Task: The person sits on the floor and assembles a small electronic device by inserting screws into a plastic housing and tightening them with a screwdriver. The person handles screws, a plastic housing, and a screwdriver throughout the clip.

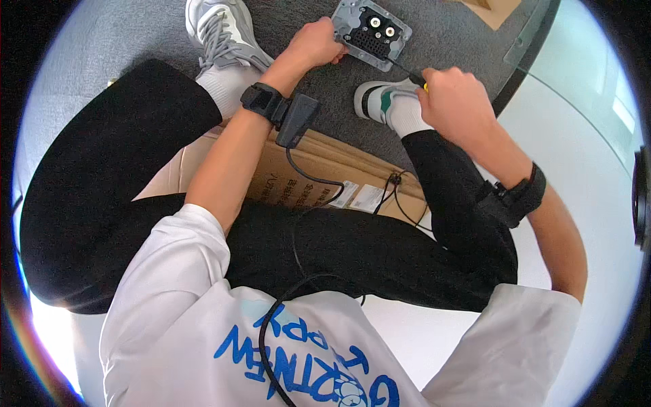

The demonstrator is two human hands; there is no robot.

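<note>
My left hand [316, 43] grips the near-left edge of a grey metal housing [344, 24], fingers curled against its side. Inside the housing sits a black perforated panel [369, 45] with two round silver fittings. A screwdriver [405, 69] is wrapped in my right hand [458, 103], with a bit of yellow handle showing by the thumb. Its thin dark shaft points left to the housing's lower edge, near a corner. Whether the tip sits in a screw is too small to tell.
My shoes [230, 34] stand on grey carpet [305, 13] either side of the housing. A cardboard box [285, 180] lies under my legs, with black cables [397, 193] over it. Glass panel [583, 74] at the right; more cardboard [498, 12] at the top. Both wrists wear black straps.
</note>
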